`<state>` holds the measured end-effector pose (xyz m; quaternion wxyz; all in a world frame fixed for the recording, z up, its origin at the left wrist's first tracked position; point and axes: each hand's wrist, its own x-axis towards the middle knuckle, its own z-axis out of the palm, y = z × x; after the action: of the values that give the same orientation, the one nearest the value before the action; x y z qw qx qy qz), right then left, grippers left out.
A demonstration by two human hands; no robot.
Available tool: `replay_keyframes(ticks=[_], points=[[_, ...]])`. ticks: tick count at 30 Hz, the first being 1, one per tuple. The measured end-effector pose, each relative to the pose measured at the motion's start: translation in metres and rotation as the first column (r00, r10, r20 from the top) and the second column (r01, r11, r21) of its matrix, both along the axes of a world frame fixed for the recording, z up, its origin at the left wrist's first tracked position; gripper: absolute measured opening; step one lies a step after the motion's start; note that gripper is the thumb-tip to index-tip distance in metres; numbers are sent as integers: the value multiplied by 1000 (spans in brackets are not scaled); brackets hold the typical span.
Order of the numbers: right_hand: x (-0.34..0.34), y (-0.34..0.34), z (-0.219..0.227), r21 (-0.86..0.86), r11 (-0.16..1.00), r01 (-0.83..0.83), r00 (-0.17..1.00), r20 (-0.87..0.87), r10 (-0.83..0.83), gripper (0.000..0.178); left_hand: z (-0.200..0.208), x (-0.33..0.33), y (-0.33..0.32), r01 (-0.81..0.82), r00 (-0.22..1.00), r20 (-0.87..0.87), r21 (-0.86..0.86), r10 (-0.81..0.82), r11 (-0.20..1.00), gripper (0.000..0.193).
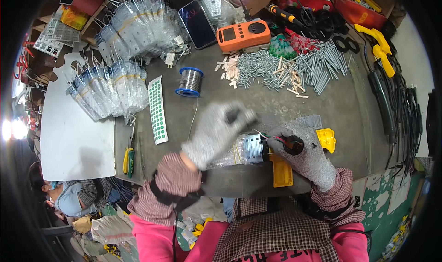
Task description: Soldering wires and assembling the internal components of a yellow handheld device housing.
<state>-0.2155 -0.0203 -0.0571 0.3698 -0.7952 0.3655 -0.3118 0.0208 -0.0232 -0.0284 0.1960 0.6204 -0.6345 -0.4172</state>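
My left hand [212, 133], in a grey glove with dark fingertips, is raised over the bench, slightly blurred. Its fingers are curled together; whatever they pinch does not show. My right hand [304, 153], gloved alike, is closed around thin red and green wires [275, 137]. Under and beside it lies a yellow plastic housing part [281, 170]. A slotted silvery metal piece [253, 148] sits left of the right fingers, against clear plastic wrap [228, 155]. Another yellow plastic part [326, 140] rests just beyond the right hand.
A solder spool [189, 82], green-dot sticker sheet [158, 110] and pliers [129, 160] lie to the left, near bagged parts [110, 89]. Farther back are a phone [197, 24], an orange meter [243, 35] and piled screws [262, 68]. Black cables [410, 123] hang right.
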Motion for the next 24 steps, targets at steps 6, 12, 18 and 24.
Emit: replay_keyframes(ticks=[6, 12, 18, 24], points=[[6, 1, 4, 36, 999, -10, 1000, 16, 9, 18, -30, 57, -68, 592, 671, 737, -466, -82, 657, 23], [7, 0, -5, -11, 1000, 23, 1000, -7, -23, 18, -14, 43, -78, 625, 597, 775, -288, -206, 725, 30], [6, -2, -14, 64, 997, 51, 995, 85, -57, 22, 1, 16, -14, -130, 918, -394, -181, 49, 975, 16], [6, 0, -4, 146, 989, 35, 993, 103, -51, 23, -10, 7, 36, -153, 807, -572, 34, 145, 988, 18]])
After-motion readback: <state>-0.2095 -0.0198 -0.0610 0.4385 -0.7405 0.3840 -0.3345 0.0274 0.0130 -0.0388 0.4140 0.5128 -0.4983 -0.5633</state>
